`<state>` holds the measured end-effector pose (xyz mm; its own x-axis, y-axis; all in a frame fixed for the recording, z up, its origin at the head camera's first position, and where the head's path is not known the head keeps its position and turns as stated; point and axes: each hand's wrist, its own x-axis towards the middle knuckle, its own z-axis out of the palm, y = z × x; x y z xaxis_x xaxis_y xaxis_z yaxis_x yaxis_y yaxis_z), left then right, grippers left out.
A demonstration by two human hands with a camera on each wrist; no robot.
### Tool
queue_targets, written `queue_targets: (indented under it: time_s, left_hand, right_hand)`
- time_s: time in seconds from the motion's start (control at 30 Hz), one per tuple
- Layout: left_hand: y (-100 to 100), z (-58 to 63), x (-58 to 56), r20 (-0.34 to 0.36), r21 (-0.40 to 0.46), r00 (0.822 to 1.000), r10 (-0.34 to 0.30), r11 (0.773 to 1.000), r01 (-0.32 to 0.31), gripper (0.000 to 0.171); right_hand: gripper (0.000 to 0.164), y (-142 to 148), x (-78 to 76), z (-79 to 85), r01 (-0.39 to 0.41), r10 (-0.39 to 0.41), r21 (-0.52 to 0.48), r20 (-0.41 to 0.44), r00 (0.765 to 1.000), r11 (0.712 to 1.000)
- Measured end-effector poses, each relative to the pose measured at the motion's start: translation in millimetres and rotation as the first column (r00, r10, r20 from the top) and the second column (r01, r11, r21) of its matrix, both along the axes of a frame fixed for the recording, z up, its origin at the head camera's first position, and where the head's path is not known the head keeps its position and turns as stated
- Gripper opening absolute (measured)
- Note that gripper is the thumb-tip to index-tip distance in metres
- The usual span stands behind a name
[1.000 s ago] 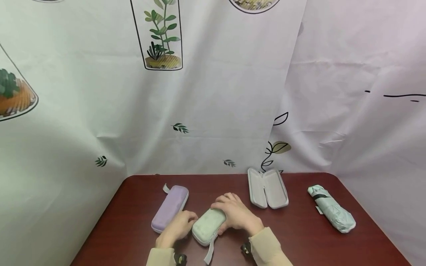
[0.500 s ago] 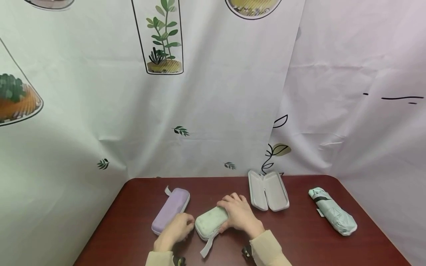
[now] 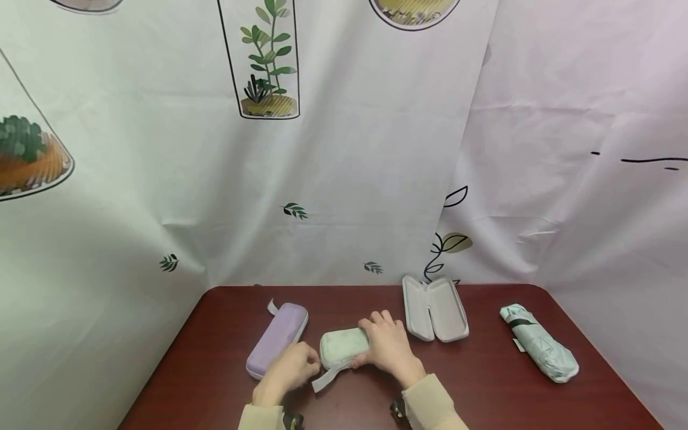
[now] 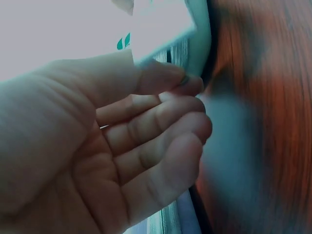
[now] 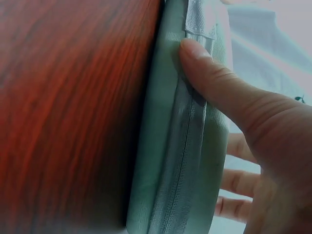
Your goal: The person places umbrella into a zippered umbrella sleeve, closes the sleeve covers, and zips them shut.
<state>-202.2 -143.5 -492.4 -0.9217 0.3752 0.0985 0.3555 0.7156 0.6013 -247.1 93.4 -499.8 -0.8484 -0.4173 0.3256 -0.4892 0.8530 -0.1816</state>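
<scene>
A pale green zip case (image 3: 340,346) lies on the table, its grey strap (image 3: 326,380) pointing to the near left. My right hand (image 3: 388,347) grips the case's right end. In the right wrist view the thumb presses beside the strap's base, along the zip (image 5: 183,161), while other fingers reach behind. My left hand (image 3: 294,365) is at the case's left end. In the left wrist view its fingers are curled, and thumb and index pinch what looks like a small dark zipper pull (image 4: 184,80); most of it is hidden. A purple zip case (image 3: 278,337) lies beside my left hand.
An opened white case (image 3: 432,309) sits at the back of the dark red table (image 3: 226,334). To the right is a folded mint umbrella (image 3: 540,345) with a black band. A printed white curtain (image 3: 344,167) hangs behind the table's back edge.
The green case has turned on the table, its strap end swinging to the left. My right hand has shifted slightly right with it, and the left hand stays near its left end.
</scene>
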Motion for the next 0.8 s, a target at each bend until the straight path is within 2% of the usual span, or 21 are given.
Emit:
queue_targets:
  time_s: [0.13, 0.3, 0.6, 0.8]
  left_hand:
    - [3.5, 0.8, -0.9, -0.073, -0.042, 0.997, -0.009, 0.999, 0.006, 0.015]
    - [9.5, 2.5, -1.5, -0.106, -0.059, 0.994, -0.029, 0.998, 0.023, 0.022]
    - [20.6, 2.5, -4.0, -0.082, -0.064, 0.996, -0.045, 0.997, 0.04, 0.021]
    - [24.3, -3.6, -5.2, -0.087, -0.052, 0.996, 0.021, 0.998, -0.025, 0.026]
  right_hand:
    - [0.083, -1.0, 0.4, -1.0, 0.032, -0.032, -0.012, 0.009, 0.999, 0.999]
    - [0.083, -3.5, 1.0, -3.5, 0.081, -0.081, -0.017, -0.011, 0.997, 0.997]
    - [0.079, -13.7, 5.9, -5.6, 0.191, -0.192, -0.02, -0.076, 0.978, 0.981]
    - [0.079, -14.6, 9.1, -6.4, 0.227, -0.226, 0.006, -0.087, 0.97, 0.974]
